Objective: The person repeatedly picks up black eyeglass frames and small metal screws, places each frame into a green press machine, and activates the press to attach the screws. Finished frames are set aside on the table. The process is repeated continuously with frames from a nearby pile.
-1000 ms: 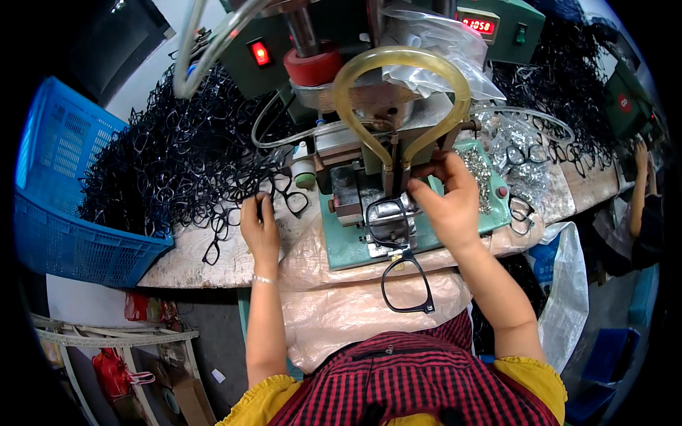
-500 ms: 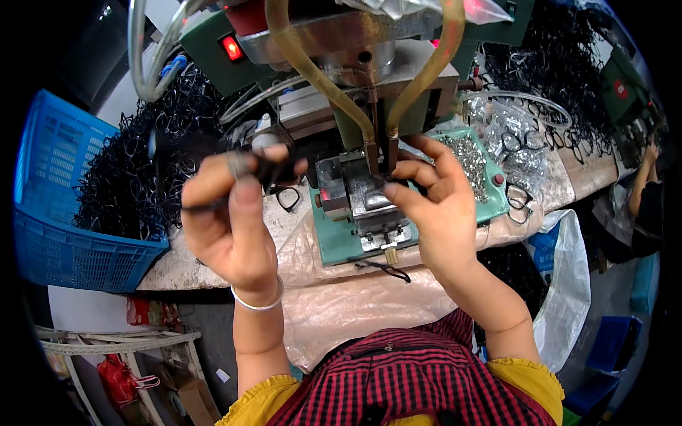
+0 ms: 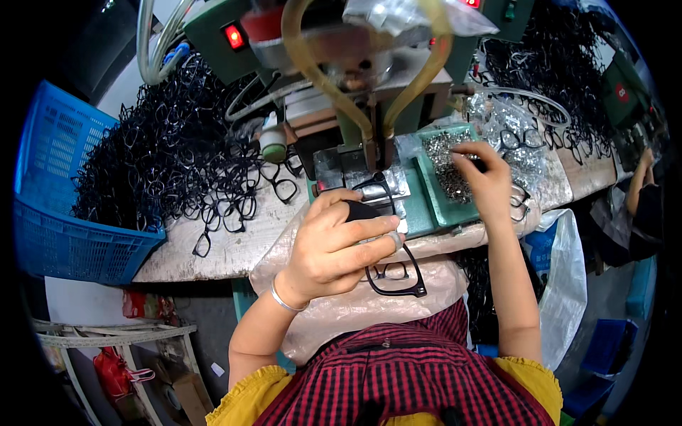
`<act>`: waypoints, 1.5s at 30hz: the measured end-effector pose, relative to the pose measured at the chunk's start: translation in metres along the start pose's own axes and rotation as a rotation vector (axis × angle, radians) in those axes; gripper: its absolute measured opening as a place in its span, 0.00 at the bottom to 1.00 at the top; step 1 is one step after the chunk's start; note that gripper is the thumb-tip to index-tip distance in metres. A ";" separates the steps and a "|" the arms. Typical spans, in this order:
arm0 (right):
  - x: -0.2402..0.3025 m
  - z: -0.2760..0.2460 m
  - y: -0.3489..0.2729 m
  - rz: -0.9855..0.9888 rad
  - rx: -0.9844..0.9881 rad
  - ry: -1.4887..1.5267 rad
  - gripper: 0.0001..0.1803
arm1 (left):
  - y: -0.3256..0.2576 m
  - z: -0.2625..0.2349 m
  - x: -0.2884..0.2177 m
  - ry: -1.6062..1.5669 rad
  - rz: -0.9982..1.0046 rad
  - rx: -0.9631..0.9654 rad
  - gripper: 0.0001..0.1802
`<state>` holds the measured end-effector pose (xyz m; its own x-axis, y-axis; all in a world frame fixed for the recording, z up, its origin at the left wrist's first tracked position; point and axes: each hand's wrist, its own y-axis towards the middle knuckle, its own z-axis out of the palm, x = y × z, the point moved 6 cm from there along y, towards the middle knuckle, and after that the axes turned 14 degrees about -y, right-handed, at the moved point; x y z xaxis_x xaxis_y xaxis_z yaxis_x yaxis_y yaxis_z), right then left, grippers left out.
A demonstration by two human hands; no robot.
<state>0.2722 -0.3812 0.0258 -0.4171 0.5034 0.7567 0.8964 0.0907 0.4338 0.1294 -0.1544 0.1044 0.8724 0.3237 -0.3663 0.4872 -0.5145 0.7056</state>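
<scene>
The left hand point(image 3: 334, 245) gripped a black frame point(image 3: 394, 273), its long axis running 12 to 6 o'clock, lenses hanging toward 6. At 2 o'clock, the right hand point(image 3: 486, 181) pinched small metal parts point(image 3: 444, 160) in a green tray point(image 3: 426, 177) on the surface point(image 3: 227, 248).

The person wears a top of dark red and black check, with short, ruffled yellow sleeves at both shoulders. Both forearms are bare. A thin silver bangle point(image 3: 283, 301) circles the wrist of the left hand point(image 3: 334, 245), and a pale ring sits on one of its fingers point(image 3: 395, 241). The right hand point(image 3: 487, 186) shows no jewellery and no glove.
</scene>
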 end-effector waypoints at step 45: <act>0.099 0.036 -0.002 -0.049 0.031 0.268 0.18 | -0.147 -0.074 0.145 0.626 -0.618 -0.743 0.09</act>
<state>0.2342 -0.3007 0.0824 -0.4812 0.2530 0.8393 0.8766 0.1378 0.4610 0.1810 0.0273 -0.0073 0.2188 0.8024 -0.5553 0.4994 0.3968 0.7702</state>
